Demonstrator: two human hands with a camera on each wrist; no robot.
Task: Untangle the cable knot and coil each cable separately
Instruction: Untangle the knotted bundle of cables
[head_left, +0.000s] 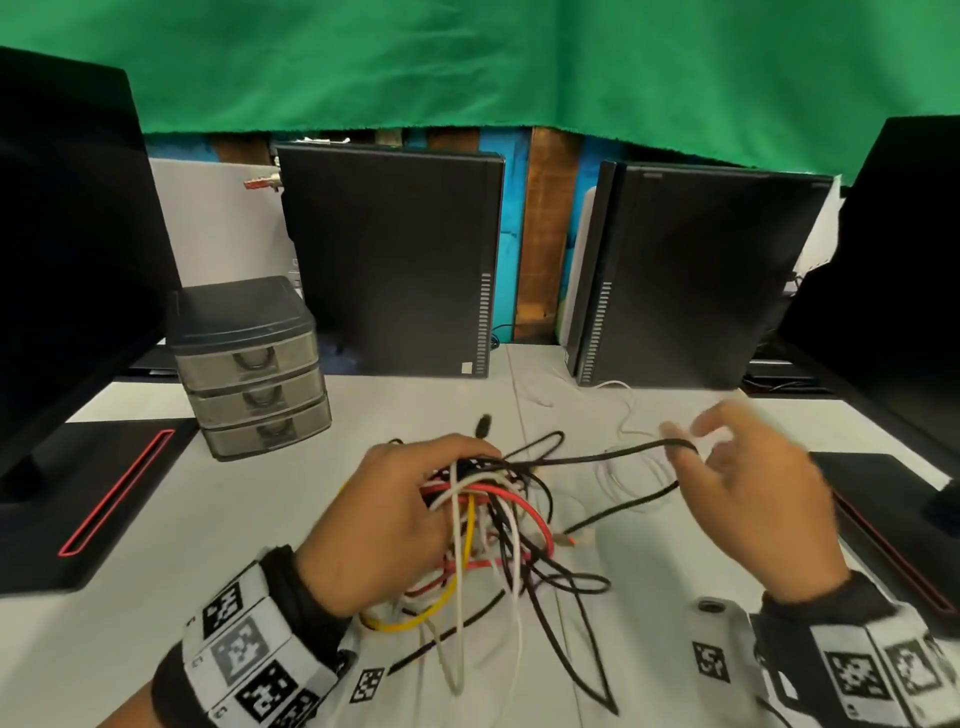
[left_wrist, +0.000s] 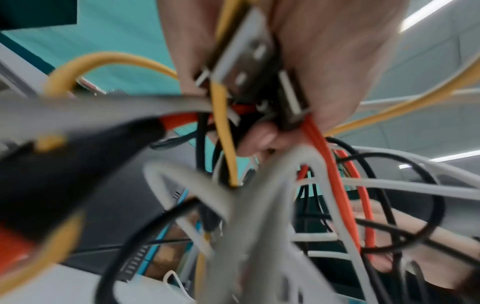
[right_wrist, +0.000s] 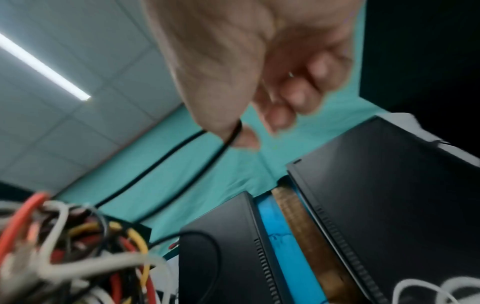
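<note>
Two hands over a white table (head_left: 156, 519). One cable knot (head_left: 488, 525) of black, white, red and yellow strands; exact strand count impossible to tell. Two black computer towers (head_left: 395, 260) upright at the back, two black monitor bases at the table's sides, one small drawer unit (head_left: 249, 364) with three drawers, all closed, contents not discernible. One loose white cable (head_left: 631, 467) lying on the table beyond the knot.

Left hand (head_left: 400, 519) raised above the table, back of hand up, fingers curled and clamped round the upper part of the knot, strands hanging below toward the near edge. From the left wrist view, thumb and fingers (left_wrist: 259, 137) pressed on a bunch of yellow, red, white and black strands plus a connector.

Right hand (head_left: 753, 493) held to the right of the knot, palm turned inward, fingers spread and loosely bent. One black cable (head_left: 597, 457) looped over the thumb (right_wrist: 241, 135), both runs leading back to the knot; other fingers apart from it, gripping nothing.
</note>
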